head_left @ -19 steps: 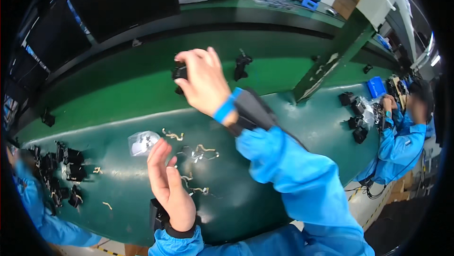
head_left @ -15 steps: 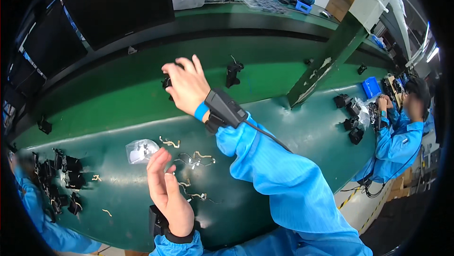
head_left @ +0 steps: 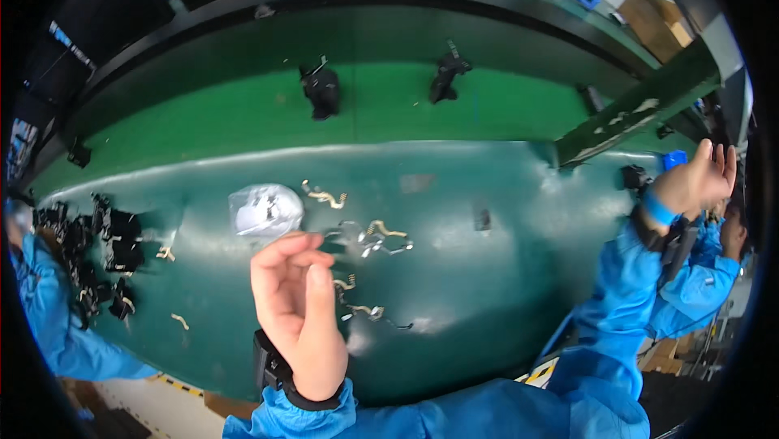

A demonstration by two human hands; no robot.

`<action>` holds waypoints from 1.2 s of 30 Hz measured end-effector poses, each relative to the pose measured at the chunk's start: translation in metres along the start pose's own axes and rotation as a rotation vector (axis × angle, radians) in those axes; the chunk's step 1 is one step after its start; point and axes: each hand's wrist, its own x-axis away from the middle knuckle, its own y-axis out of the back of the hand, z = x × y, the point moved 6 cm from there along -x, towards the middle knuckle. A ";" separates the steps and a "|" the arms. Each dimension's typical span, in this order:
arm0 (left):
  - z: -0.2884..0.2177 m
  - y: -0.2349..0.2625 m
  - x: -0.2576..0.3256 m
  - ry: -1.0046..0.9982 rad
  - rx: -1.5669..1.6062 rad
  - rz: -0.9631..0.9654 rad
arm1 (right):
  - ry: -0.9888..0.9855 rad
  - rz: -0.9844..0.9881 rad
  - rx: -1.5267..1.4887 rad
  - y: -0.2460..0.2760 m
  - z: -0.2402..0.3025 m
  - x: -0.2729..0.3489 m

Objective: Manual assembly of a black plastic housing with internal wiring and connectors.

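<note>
My left hand (head_left: 299,309) is raised over the near side of the green table (head_left: 462,309). Its fingers curl loosely, with a gap to the thumb and nothing visible between them. Beyond and beside it lie small flex cables (head_left: 324,195) and thin wires (head_left: 389,240), beige, silver and black. A clear plastic bag (head_left: 266,210) with white contents rests just past the fingertips. Far to the right, my right hand (head_left: 696,181) is stretched out with fingers extended and nothing seen in it, slightly blurred. It overlaps the view of a co-worker there.
Two black devices (head_left: 321,92) stand on the green panel behind the table. A slanted green post (head_left: 641,122) rises at the right. Black parts (head_left: 122,240) crowd the left end, near another person's blue sleeve (head_left: 61,313). A blue bin (head_left: 674,160) sits far right.
My right hand has left the black device at the back and swung far to the right. The left hand stays nearly in place, its fingers more curled. The view has shifted.
</note>
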 end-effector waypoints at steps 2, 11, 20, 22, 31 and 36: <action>0.003 -0.002 -0.005 -0.019 -0.172 0.063 | -0.198 -0.009 0.157 0.040 -0.138 -0.010; 0.015 -0.037 -0.007 -0.356 -0.895 0.532 | 0.673 0.770 0.737 -0.044 -0.285 0.124; 0.028 -0.045 -0.006 -0.479 -0.840 0.515 | -0.009 1.030 0.653 -0.064 -0.303 0.152; 0.031 -0.046 -0.007 -0.479 -0.823 0.531 | -0.055 1.006 0.677 -0.043 -0.318 0.139; 0.003 0.003 -0.026 -0.384 -0.817 0.179 | -0.705 1.019 0.480 0.084 -0.206 0.073; 0.024 -0.010 -0.020 -0.232 -0.985 0.308 | -0.889 1.149 0.106 0.074 -0.030 0.134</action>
